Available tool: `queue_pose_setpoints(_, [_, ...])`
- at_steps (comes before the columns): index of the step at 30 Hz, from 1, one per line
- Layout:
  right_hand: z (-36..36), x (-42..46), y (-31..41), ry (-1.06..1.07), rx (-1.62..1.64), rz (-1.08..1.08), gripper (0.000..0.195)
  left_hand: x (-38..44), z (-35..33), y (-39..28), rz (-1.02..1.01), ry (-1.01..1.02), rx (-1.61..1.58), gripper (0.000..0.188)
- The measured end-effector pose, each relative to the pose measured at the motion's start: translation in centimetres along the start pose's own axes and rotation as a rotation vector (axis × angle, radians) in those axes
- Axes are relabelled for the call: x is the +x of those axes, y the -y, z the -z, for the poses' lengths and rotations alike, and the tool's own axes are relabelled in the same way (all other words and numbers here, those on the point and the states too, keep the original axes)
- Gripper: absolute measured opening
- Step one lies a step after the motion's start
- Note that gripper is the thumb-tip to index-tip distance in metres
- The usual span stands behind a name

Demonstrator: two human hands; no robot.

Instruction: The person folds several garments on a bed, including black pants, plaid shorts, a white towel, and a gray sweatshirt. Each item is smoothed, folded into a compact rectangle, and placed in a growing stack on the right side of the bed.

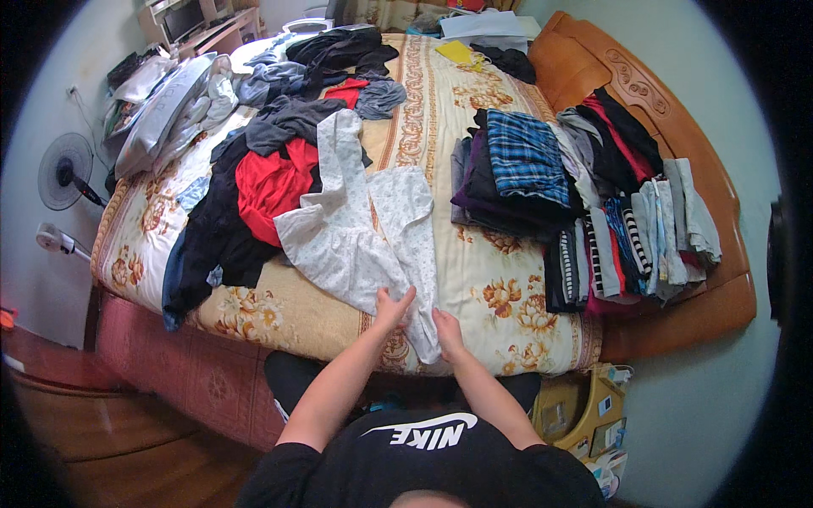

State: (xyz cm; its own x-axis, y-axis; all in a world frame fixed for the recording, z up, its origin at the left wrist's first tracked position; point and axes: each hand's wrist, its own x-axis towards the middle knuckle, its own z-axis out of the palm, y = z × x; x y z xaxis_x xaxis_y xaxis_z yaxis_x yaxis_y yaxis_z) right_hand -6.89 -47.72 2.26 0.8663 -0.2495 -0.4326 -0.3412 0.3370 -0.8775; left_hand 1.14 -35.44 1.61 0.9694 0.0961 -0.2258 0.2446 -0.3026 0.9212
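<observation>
A white garment with a fine print lies partly spread on the flowered bedspread. My left hand is at the garment's near part, thumb and a finger apart, with some fingertips hidden. Along the right edge of the same cloth is my right hand, its fingertips against the fabric; whether it pinches the cloth cannot be told. The garment's upper left part overlaps a red cloth and a dark grey one. Black clothing lies beside them, reaching the bed's near edge.
To the right stand folded clothes with a blue plaid piece on top, and a row of folded garments by the wooden headboard. Pillows lie at the far left, near a fan. A yellow item lies farther back.
</observation>
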Motion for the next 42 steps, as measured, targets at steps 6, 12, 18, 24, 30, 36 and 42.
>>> queue_pose_setpoints(6, [-2.9,-3.5,-0.9,0.065,0.291,-0.085,0.030,-1.1,-0.3,1.1,0.155,0.194,-0.159,0.030])
queue_pose_setpoints(12, [-1.6,-2.2,2.7,0.124,0.710,-0.397,0.049,-3.2,4.9,1.0,0.210,0.034,-1.010,0.015])
queue_pose_setpoints(18, [-2.7,1.5,4.5,0.414,0.856,-0.118,0.062,-5.2,11.1,2.3,0.213,-0.229,-0.926,0.026])
queue_pose_setpoints(24, [-5.4,-1.3,7.2,0.411,0.877,-0.155,0.066,-1.0,15.1,6.6,0.556,-0.156,-1.367,0.037])
queue_pose_setpoints(30, [3.4,-0.6,5.7,0.308,1.076,0.075,0.054,-2.5,15.0,2.1,0.499,0.182,-1.267,0.045])
queue_pose_setpoints(36, [15.4,-0.9,5.7,0.061,1.011,0.327,0.045,-2.3,16.0,3.4,-0.008,0.212,0.029,0.057])
queue_pose_setpoints(42, [15.4,-4.9,7.3,-0.451,0.580,0.403,0.050,-0.7,16.8,2.7,-0.178,0.006,0.511,0.036])
